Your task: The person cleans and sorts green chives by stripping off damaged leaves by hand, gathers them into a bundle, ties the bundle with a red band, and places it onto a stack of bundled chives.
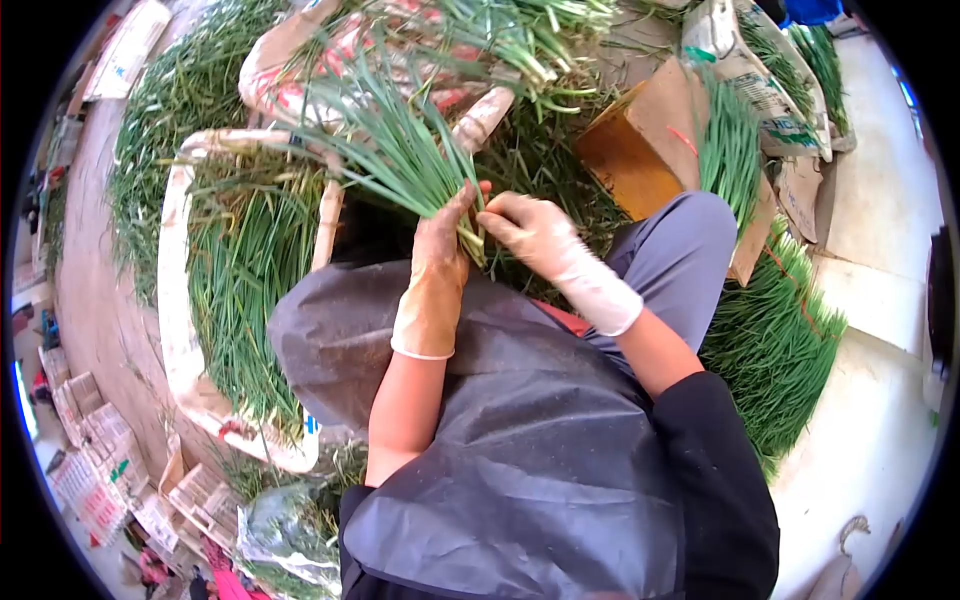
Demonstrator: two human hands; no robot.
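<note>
Green stalks (395, 150) fan from the left hand (440, 240), closed around them above the dark apron (540, 440). A snug, gentle grip should prevent bruising; the right hand (540, 237) is narrowed beside their pale ends (471, 244), its hold unclear.

A brown floor (105, 270) runs left, pale slabs (868, 400) right

Tight around the cardboard box (661, 108)
1 knee (692, 228) blocks below it, 1 green bundle (731, 150) its right; pale floor (882, 165) farther right allows passage.
</note>
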